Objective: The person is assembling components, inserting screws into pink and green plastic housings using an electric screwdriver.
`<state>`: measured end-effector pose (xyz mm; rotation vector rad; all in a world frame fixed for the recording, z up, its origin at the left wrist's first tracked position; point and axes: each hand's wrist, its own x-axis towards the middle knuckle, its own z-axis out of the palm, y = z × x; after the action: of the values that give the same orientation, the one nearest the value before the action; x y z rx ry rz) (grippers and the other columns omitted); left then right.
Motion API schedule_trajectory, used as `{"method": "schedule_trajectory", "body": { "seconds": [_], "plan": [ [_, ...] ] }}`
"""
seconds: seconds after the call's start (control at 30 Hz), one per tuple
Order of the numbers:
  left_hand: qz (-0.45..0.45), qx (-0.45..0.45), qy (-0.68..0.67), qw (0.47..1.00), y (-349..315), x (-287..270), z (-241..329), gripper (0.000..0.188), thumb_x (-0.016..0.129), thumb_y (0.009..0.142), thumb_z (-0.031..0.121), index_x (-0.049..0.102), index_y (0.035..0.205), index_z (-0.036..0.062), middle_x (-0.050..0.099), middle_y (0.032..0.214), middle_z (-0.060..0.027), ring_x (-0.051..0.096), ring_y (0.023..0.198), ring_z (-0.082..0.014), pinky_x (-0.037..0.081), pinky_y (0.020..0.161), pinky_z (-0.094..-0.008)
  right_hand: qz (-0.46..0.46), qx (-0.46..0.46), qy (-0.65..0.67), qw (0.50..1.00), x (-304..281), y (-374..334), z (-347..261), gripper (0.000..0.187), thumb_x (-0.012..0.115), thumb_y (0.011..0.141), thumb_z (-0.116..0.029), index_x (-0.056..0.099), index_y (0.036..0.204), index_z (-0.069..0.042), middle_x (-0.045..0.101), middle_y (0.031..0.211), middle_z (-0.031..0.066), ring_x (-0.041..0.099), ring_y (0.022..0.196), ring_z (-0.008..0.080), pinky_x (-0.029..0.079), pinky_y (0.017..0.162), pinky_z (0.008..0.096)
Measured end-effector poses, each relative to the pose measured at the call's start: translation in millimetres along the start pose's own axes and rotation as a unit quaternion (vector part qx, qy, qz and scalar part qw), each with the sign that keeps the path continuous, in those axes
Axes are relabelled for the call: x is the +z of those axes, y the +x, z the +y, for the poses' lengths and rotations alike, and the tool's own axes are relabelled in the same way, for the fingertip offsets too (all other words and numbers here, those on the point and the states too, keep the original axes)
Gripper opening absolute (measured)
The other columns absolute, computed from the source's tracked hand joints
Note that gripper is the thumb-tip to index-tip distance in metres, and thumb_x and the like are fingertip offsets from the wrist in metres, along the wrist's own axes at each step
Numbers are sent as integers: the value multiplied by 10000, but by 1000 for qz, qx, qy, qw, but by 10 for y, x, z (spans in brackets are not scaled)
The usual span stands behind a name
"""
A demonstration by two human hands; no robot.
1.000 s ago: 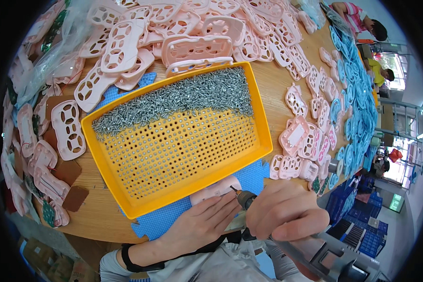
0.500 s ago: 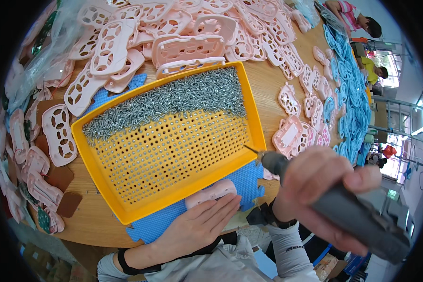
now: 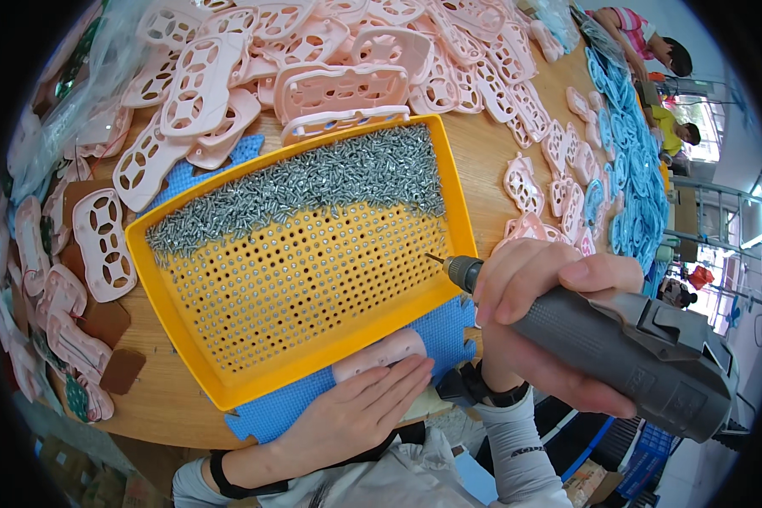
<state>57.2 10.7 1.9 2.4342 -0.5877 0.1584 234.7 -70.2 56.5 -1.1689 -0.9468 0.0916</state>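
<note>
1. Table point(image 3: 476, 157): light wood grain, its near edge bowed by the lens.
2. Floor point(image 3: 89, 433): greyish and dim, visible below the table's left edge.
3. Boxes point(image 3: 63, 461): brown, in shadow at lower left.
4. Wall point(image 3: 720, 55): pale, at upper right, leaning in the view.
5. Windows point(image 3: 698, 123): bright, along the right, nearly washed out by daylight.
6. Rack point(image 3: 715, 186): thin metal bars between the windows.
7. Carton point(image 3: 684, 212): brown, by the rack.
8. Crates point(image 3: 648, 457): blue, lower right.

right grip point(image 3: 525, 281): driver point(image 3: 614, 351) over yellow tray point(image 3: 169, 306) | left grip point(image 3: 356, 411): on pink shell point(image 3: 381, 350)
</note>
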Motion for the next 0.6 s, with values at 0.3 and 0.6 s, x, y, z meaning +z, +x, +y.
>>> {"method": "schedule_trajectory", "body": {
  "seconds": [0.3,0.6],
  "plan": [
    [-14,-20,52,998,13,-27,79,389,492,798,113,559,1162,-6,504,1300,-89,463,1219,-186,347,995,-305,4,-30,-4,1000,23,45,-220,745,552,726,-696,403,1022,-29,518,592,63,478,404,155,425,386,261],
    [-7,7,76,997,-56,58,57,469,439,814,169,499,1216,-64,451,1335,-141,399,1267,-240,278,1059,-344,-257,46,106,960,248,-130,-617,258,572,853,-144,353,937,-38,588,584,155,599,464,256,518,444,370]
  ]
}}
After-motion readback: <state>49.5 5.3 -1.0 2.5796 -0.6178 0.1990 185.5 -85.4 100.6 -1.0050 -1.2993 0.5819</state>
